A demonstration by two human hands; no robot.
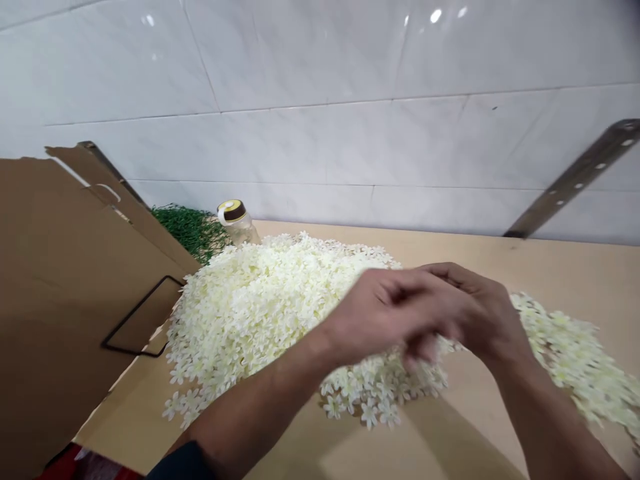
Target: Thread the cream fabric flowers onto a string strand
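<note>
My left hand (395,313) and my right hand (485,310) meet above the front right side of a big heap of small white artificial flowers (260,300). The left fingers are curled and drawn together, blurred by motion; anything between them is too smeared to make out. My right hand's fingers bend in toward the left hand and are mostly hidden behind it. Below the hands, loose flowers lie at the edge of the heap. A second spread of white flowers (575,353) lies to the right, partly behind my right wrist.
The wooden tabletop (445,427) meets a tiled wall (325,147). A clear bottle (240,230) with a yellow-and-brown lid and green artificial foliage (187,227) stand behind the heap. At left rises a cardboard box (65,280) beside a black wire frame (135,350). A metal bracket (575,177) slants at right.
</note>
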